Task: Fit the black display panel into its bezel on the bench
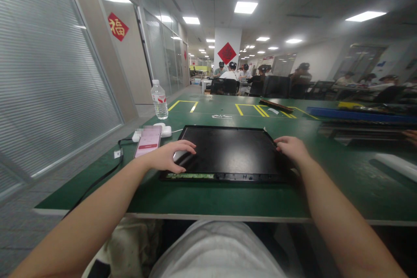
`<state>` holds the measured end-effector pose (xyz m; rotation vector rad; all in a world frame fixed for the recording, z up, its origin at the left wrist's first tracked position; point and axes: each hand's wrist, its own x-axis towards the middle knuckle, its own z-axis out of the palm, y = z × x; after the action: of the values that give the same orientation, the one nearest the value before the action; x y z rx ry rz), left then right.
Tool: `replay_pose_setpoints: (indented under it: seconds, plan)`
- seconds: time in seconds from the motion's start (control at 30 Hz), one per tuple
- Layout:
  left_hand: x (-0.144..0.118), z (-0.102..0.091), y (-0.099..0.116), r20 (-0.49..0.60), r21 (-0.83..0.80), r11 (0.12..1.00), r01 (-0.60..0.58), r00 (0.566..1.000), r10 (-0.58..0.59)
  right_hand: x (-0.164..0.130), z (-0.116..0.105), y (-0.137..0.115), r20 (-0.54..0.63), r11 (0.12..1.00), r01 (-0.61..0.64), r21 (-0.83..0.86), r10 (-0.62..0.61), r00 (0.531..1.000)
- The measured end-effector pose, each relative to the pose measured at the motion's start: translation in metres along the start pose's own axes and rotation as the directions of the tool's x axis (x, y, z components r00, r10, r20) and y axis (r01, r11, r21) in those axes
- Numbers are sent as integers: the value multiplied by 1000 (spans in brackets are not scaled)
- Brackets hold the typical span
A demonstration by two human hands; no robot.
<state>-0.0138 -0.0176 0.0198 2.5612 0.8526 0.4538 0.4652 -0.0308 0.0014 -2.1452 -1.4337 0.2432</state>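
A black LCD screen panel lies flat on the green table in front of me, with a strip of green circuit board along the left part of its near edge. My left hand is at the panel's left side, thumb and fingers spread apart over its corner. At the opposite side, the bent fingers of my right hand grip the panel's right edge; the thumb is hidden. Close to my left wrist lies a phone with a pink display.
A water bottle stands beyond the phone, near a white adapter. A black cable hangs over the left edge. Yellow tape and a dark strip lie farther back. Long blue and black parts are on the right, near another person's hand.
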Motion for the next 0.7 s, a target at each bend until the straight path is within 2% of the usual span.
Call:
replay_pose_setpoints:
  seconds: [0.1, 0.17, 0.27, 0.33, 0.47, 0.63, 0.7]
  plan:
    - [2, 1, -5, -21, 19, 999, 38, 999, -37, 1, 0, 0, 13, 1000, 1, -7, -1, 1000]
    - [4, 3, -10, -88, 51, 994, 93, 992, -89, 1, 0, 1, 20, 1000, -3, -8, 3, 1000]
    - [7, 4, -18, -221, 105, 972, 211, 958, -184, 2, 0, 1, 16, 1000, 0, -14, 0, 1000]
    - [8, 3, -22, -261, 143, 943, 301, 931, -257, 2, 1, 1, 13, 1000, -1, -25, 1, 1000]
    - [6, 2, -23, -263, 227, 880, 417, 896, -357, 1, 0, 1, 23, 1000, -4, -8, 4, 1000]
    - [7, 6, -15, -256, 396, 793, 463, 885, -389, 0, 0, -1, 15, 1000, -6, -16, 6, 1000]
    - [7, 7, -13, -240, 394, 790, 470, 882, -405, 0, 0, -1, 12, 1000, -3, -23, 4, 1000]
